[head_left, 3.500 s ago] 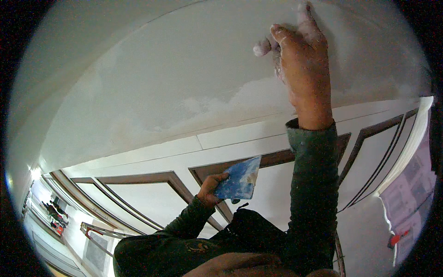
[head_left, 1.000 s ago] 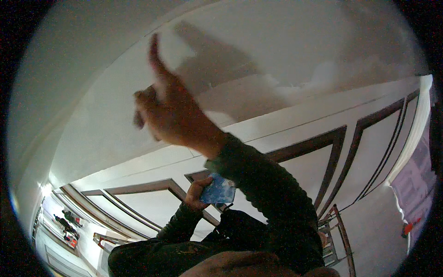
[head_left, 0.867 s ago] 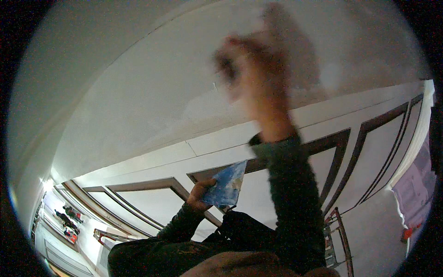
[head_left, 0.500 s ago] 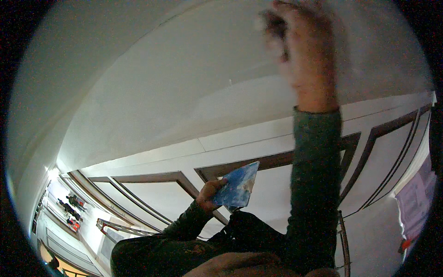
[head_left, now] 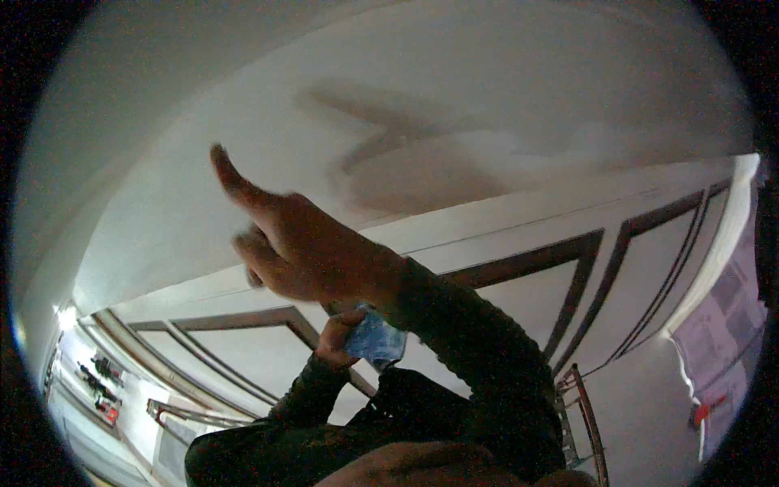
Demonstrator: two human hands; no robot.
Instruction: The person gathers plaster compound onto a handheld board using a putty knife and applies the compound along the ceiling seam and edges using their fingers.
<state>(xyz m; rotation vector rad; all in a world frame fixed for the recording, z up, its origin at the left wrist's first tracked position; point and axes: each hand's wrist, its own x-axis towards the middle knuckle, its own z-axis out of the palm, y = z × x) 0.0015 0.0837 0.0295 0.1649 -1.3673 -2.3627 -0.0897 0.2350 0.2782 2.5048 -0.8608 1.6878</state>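
Note:
My right hand (head_left: 300, 243) crosses in front of a pale plastered surface (head_left: 552, 73) and casts a shadow on it. Its index finger is stretched out and the others are bent, with nothing visible held; whether it touches the plaster is unclear. Below it, my left hand (head_left: 339, 333) grips a flat blue tool (head_left: 377, 341) with pale smears, like a scraper. My right hand and forearm partly hide the tool.
Pale panelling with dark trim (head_left: 527, 300) runs below the plaster. A metal ladder (head_left: 178, 414) stands lower left, another frame with rungs (head_left: 588, 414) lower right. Small figures (head_left: 93, 377) show down the far-left passage. A purple sheet (head_left: 714, 333) with a red item hangs far right.
From half a second ago, my right hand has swung from the upper right down and left, now partly covering the blue tool. My left hand still holds it.

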